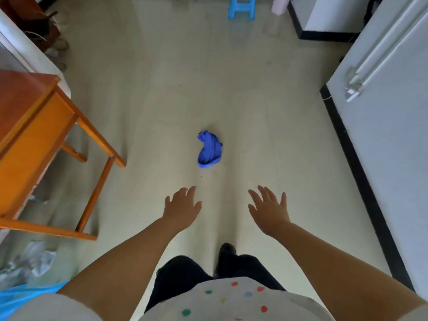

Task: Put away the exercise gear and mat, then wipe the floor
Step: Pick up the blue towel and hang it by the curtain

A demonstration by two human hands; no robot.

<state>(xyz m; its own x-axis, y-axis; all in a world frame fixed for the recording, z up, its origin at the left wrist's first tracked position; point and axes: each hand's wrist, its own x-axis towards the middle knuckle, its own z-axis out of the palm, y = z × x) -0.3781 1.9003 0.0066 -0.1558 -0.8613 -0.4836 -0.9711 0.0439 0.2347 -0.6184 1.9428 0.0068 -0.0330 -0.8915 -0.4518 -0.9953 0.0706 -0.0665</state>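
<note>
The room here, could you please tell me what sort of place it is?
Probably a room in a home: a wooden table stands at the left, a blue stool at the far end, and a blue cloth lies on the tiled floor.

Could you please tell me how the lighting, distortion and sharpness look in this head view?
Head view: dim, even light; pale sheen on the floor at the top; wide-angle bending of the wooden table and wall; blue cloth fairly sharp, both hands slightly soft.

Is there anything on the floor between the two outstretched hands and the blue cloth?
Only bare floor, apart from a tiny dark speck. In the head view the blue cloth lies crumpled beyond the left hand and right hand, both open, touching nothing.
</note>
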